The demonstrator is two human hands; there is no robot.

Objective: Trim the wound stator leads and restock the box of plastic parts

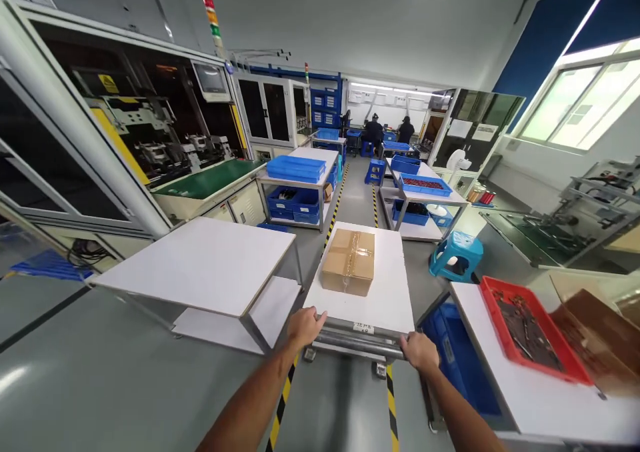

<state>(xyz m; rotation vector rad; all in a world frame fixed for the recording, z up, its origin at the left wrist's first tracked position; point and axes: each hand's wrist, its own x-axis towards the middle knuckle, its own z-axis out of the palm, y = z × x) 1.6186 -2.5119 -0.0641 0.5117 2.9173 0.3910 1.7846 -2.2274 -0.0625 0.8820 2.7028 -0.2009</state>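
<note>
A white-topped cart (393, 272) on casters stands straight in front of me in the aisle. Its grey metal push bar (357, 343) runs across the near end. My left hand (304, 326) is closed around the bar's left end, and my right hand (420, 351) grips the right end. On the cart top rests a taped cardboard box (349, 262), toward the left side and apart from both hands. A small label with dark writing (363, 329) sits on the cart's near edge between my hands.
A white table (200, 259) stands close on the left. At right, a workbench (480, 332) bears a red tray (535, 332); a blue stool (456, 255) stands beyond it. Yellow-black floor tape (283, 399) lines the aisle. Two people (373, 131) sit far ahead.
</note>
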